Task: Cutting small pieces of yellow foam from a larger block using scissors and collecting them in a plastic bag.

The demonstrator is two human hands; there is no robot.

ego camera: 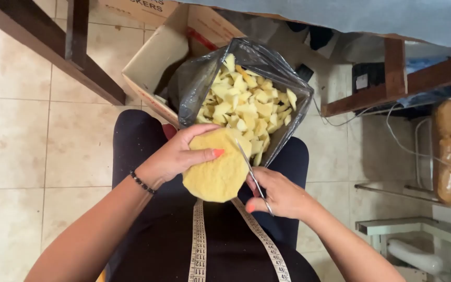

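Two hands are in view: the left hand (176,156) and the right hand (280,194). There is one round yellow foam piece (216,175) and one pair of scissors (254,177). One clear plastic bag (199,78) holds cut yellow foam bits (246,107), too many to count. One measuring tape (199,245) hangs in two strands. One cardboard box (157,57) stands behind. One beaded bracelet (143,183) circles the left wrist.

Head view, steeply down, close over lap
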